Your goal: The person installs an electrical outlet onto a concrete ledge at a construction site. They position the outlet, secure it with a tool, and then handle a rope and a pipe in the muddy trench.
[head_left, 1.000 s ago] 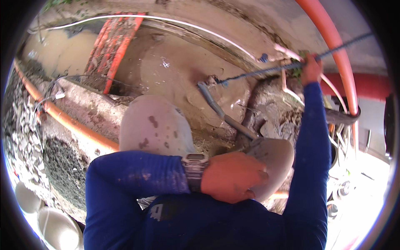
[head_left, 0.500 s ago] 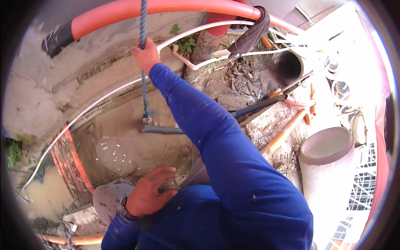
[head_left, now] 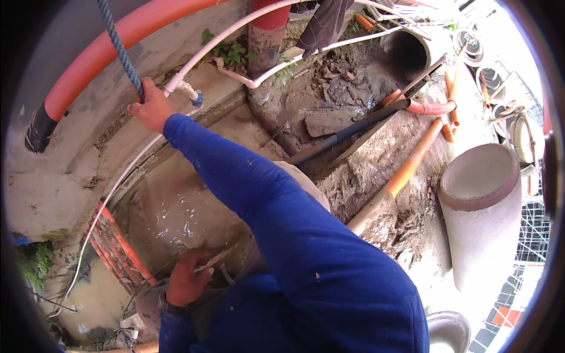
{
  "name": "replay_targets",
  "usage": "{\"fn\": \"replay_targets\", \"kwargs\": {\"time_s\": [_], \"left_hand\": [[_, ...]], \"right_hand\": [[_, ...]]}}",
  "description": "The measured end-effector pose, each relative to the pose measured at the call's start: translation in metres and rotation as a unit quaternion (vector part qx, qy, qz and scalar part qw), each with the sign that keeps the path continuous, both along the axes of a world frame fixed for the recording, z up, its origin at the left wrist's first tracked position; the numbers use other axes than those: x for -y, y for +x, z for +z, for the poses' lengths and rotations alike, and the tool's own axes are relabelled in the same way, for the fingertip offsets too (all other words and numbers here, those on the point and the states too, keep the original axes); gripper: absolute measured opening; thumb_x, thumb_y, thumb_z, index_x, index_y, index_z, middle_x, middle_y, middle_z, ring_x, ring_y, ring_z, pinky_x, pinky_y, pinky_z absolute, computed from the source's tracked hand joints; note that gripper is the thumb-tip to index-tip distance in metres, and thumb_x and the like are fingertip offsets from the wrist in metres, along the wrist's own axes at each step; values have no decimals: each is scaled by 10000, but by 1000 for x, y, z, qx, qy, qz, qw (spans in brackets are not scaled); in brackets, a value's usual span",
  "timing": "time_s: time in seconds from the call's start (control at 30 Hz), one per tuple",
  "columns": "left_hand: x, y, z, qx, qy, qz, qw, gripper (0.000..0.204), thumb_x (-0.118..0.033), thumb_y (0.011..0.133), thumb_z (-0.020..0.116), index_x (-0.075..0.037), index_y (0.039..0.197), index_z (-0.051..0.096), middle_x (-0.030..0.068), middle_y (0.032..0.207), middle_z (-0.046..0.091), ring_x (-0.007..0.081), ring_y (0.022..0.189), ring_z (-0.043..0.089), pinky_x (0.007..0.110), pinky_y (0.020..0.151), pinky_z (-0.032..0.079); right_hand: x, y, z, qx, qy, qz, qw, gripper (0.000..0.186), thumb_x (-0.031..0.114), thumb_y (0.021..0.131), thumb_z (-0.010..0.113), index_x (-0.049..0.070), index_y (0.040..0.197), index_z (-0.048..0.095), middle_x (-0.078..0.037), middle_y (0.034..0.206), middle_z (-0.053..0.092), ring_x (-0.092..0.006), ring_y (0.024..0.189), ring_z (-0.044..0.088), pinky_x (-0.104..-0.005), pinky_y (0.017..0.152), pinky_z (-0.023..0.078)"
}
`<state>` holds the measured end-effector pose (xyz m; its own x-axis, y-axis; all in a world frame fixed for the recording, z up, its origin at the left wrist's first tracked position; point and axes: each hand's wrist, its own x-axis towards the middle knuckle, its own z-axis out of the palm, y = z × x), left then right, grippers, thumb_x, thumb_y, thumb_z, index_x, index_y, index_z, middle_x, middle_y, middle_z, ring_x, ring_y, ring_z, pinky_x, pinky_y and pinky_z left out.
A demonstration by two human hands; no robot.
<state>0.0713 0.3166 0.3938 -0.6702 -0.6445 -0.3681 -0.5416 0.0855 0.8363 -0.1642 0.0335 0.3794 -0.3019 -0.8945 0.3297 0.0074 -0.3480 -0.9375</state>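
My right hand (head_left: pixel 153 106) is closed around a blue-grey twisted rope (head_left: pixel 120 53), its arm reaching across to the upper left. Above the fist the rope runs up and out of the picture; its part below the hand does not show. My left hand (head_left: pixel 187 279) hangs low over muddy water (head_left: pixel 176 215), near my body. Its thumb and fingers are apart, partly in shadow, and I see nothing held in it. Just right of the right fist passes a white pipe (head_left: pixel 203 56), with a blue-ended fitting (head_left: pixel 198 100) beside it.
A thick orange pipe (head_left: pixel 118 56) curves along the wall. An orange ladder-like frame (head_left: pixel 120 247) stands in the water. A dark pipe (head_left: pixel 353 132) crosses the muddy trench towards a concrete pipe opening (head_left: pixel 406 53). Another concrete pipe (head_left: pixel 482 206) stands at right.
The view has shifted. My right hand and the rope are farther left, and the rope now slants. The rope's lower end has gone from sight. My left hand is lower.
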Motion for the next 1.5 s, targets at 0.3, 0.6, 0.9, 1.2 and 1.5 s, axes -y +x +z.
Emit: {"fn": "replay_targets", "kwargs": {"time_s": [0.3, 0.6, 0.9, 1.2, 1.5], "left_hand": [[1, -23, -3, 37, -24, -36, 998, 380, -40, 807, 719, -2, 1169, 609, 153, 1123, 633, 265, 907, 672, 357, 808, 534], [4, -30, -5, 44, -27, -50, 997, 387, -57, 809, 728, -5, 1175, 612, 152, 1110, 638, 263, 903, 674, 357, 807, 533], [6, -19, -14, 10, -45, -58, 997, 381, -102, 832, 733, -16, 1184, 616, 166, 1155, 628, 302, 986, 659, 381, 855, 531], [12, -20, -17, 70, -73, -91, 991, 372, -260, 904, 662, -53, 1208, 607, 148, 1154, 604, 324, 1000, 643, 431, 866, 520], [2, -13, -45, 54, -118, -79, 988, 395, -307, 890, 670, -53, 1186, 612, 159, 1143, 607, 370, 1055, 618, 459, 897, 504]], "right_hand": [[1, -16, -5, 18, 5, 25, 1000, 449, 148, 758, 702, 0, 1116, 474, -138, 839, 567, -298, 784, 587, -411, 717, 478], [-3, -25, -5, -2, 10, 27, 1000, 529, 172, 776, 755, 10, 1194, 474, -97, 884, 558, -232, 814, 571, -366, 732, 485], [7, -16, -16, -50, 41, 31, 997, 367, 218, 788, 742, 38, 996, 500, -152, 893, 554, -311, 858, 565, -444, 792, 477], [0, -42, -13, 60, -15, 90, 994, 347, 69, 867, 706, 13, 1170, 548, -20, 943, 588, -134, 894, 580, -287, 820, 477], [9, -55, -24, -2, 19, 93, 995, 354, 187, 914, 687, 41, 1222, 590, -31, 1126, 626, -153, 1053, 560, -298, 950, 419]]}}
